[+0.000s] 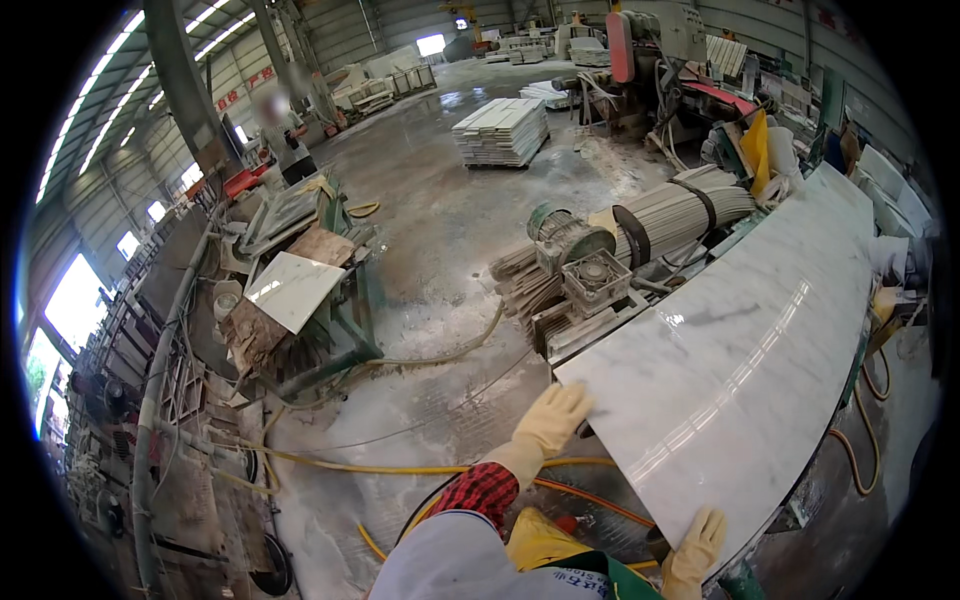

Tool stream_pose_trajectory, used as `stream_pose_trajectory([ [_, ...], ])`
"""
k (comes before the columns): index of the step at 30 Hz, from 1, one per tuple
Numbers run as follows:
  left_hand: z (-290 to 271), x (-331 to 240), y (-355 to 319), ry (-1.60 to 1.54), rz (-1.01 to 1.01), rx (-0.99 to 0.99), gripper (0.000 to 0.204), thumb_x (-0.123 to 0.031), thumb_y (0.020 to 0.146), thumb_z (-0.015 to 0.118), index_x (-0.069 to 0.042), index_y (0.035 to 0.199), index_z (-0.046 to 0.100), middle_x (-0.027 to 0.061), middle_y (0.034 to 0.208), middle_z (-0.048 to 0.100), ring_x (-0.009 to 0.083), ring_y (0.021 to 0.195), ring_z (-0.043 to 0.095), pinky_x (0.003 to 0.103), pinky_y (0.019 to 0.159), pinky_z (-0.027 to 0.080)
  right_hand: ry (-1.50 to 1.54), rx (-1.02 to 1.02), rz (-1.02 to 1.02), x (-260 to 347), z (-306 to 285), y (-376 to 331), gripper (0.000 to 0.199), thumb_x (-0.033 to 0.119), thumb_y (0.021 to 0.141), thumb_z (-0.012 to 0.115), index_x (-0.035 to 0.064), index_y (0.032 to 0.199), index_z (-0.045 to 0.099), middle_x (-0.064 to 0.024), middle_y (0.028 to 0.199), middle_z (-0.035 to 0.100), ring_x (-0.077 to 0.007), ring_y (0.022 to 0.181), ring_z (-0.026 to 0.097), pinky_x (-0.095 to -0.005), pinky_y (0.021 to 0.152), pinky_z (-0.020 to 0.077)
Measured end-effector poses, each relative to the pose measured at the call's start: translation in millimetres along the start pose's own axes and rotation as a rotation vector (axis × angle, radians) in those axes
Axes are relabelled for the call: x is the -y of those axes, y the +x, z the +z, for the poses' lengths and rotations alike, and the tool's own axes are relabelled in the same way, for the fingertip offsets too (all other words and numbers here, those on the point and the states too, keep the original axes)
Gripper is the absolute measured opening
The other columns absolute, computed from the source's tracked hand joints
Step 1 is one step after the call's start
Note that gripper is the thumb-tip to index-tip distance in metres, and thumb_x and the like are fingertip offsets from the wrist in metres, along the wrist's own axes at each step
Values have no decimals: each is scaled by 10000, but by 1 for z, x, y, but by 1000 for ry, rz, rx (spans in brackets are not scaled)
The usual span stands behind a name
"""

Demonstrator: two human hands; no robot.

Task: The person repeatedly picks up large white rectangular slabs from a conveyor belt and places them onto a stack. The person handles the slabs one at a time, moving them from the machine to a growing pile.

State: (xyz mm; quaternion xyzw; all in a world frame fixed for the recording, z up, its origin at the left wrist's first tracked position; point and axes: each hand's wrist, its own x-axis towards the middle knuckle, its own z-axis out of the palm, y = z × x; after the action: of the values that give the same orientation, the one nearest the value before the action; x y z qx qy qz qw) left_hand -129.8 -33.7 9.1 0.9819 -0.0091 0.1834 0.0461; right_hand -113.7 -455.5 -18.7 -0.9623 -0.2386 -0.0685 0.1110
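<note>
A long white marble slab (720,360) with grey veins and a glossy top stretches from beside me toward the far right. My left hand (552,418), in a cream rubber glove, holds the slab's left corner, with fingers closed over its edge. At the slab's near end, my right hand (696,552) wears a matching glove and grips the edge with fingers laid over the top. The undersides of both grips are hidden. A red-and-black checked sleeve (480,493) covers my left forearm.
Beyond the slab stands a dusty motor (568,240) beside bundled strips (690,205). Yellow hoses (400,467) cross the wet floor. A cluttered bench with a white tile (293,290) is at left. Farther off are a stacked slab pile (500,132) and another person (290,145).
</note>
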Motion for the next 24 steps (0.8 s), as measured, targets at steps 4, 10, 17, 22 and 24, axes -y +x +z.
stream_pose_trajectory([
  [4, 26, -35, 19, -78, 189, -2, 565, -91, 860, 563, -83, 1420, 489, 166, 1472, 491, 336, 1382, 456, 441, 1176, 334, -86, 11, -28, -2, -1, 1, 746, 53, 745, 631, -99, 1445, 424, -368, 1457, 429, -565, 1321, 429, -569, 1136, 358],
  [10, 37, -51, 46, -123, 296, 42, 582, -122, 849, 588, -59, 1418, 480, 151, 1480, 486, 332, 1394, 445, 431, 1180, 330, -95, 74, -18, -5, -7, 3, 781, 48, 718, 655, -98, 1443, 404, -373, 1465, 402, -568, 1339, 397, -546, 1137, 362],
  [17, -38, -43, 121, -377, 378, 87, 159, -89, 788, 594, -144, 936, 614, 71, 966, 654, 329, 966, 629, 457, 843, 498, -106, 2, -285, -26, -138, 55, 516, -10, 646, 716, 3, 1152, 618, -231, 1075, 652, -387, 935, 655, -458, 819, 540],
  [22, -107, -56, 222, -265, 305, -48, 89, -173, 761, 711, -163, 835, 662, 72, 803, 668, 333, 889, 659, 444, 803, 499, 91, 170, 234, -29, -238, 133, 351, 1, 728, 663, 61, 1070, 720, -226, 853, 676, -359, 757, 684, -406, 705, 522],
  [24, -116, -54, 249, -190, 383, -77, 222, -248, 721, 793, -191, 923, 721, 68, 855, 702, 313, 915, 669, 435, 818, 496, 146, 118, 266, -38, -247, 148, 340, 2, 750, 639, 69, 1067, 740, -223, 819, 684, -343, 735, 695, -391, 697, 519],
])
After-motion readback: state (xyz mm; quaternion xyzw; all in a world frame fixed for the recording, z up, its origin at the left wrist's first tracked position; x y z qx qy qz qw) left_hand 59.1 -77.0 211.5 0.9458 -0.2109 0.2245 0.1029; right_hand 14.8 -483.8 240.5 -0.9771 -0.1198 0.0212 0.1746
